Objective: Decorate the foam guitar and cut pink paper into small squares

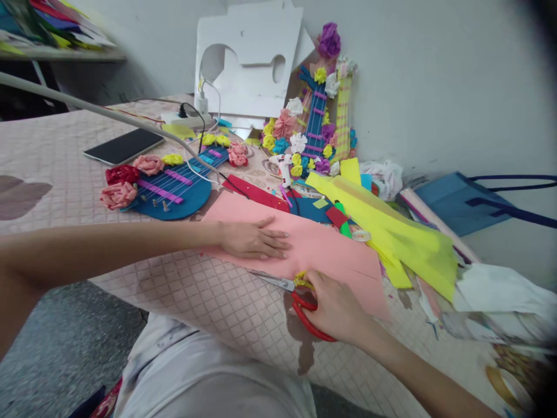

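left hand [255, 239] lay flat on pink sheet [331, 251], fingers slightly spread | right hand [334, 303] curled fingers round scissors [296, 298] aimed toward nine o'clock

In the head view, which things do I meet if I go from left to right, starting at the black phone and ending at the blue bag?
Black phone, white plug, left hand flat on the pink sheet, right hand holding the scissors, blue bag.
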`<control>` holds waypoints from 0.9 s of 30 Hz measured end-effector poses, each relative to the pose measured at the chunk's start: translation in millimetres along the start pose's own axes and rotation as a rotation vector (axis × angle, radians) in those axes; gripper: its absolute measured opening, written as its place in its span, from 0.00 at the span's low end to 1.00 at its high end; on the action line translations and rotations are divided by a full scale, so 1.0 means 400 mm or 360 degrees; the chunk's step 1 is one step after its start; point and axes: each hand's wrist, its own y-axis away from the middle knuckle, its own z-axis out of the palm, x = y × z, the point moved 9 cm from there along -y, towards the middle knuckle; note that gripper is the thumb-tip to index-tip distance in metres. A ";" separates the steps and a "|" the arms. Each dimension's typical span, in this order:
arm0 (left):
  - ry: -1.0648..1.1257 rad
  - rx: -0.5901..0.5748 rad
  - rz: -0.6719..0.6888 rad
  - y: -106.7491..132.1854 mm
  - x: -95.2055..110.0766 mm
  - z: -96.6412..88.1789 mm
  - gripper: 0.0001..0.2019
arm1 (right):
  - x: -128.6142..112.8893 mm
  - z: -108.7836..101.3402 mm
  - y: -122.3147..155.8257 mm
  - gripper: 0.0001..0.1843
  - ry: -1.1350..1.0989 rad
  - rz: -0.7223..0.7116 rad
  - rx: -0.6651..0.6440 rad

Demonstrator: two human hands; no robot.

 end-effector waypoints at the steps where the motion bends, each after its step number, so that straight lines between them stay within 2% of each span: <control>1: -0.0014 -0.0002 0.0000 0.000 0.001 0.000 0.23 | -0.001 0.000 -0.001 0.22 -0.0014 0.0003 -0.0007; 5: -0.0036 -0.0008 0.0013 0.001 0.006 -0.001 0.23 | -0.008 0.004 -0.009 0.19 -0.0001 0.0009 -0.0032; 11: -0.0002 -0.0074 -0.0078 0.000 -0.004 0.009 0.23 | -0.025 0.004 -0.025 0.12 0.0057 0.0003 -0.0010; 17: -0.0068 0.0006 0.0045 0.001 0.000 0.005 0.23 | -0.034 0.004 -0.026 0.11 0.0125 -0.0027 -0.0001; 22: -0.0010 -0.0016 -0.0006 0.003 -0.002 0.007 0.23 | -0.031 0.004 -0.020 0.11 0.0088 -0.0020 -0.0020; 27: 0.0043 0.0036 -0.0007 0.005 -0.002 0.002 0.22 | -0.032 0.009 -0.021 0.13 -0.0015 -0.0028 -0.0047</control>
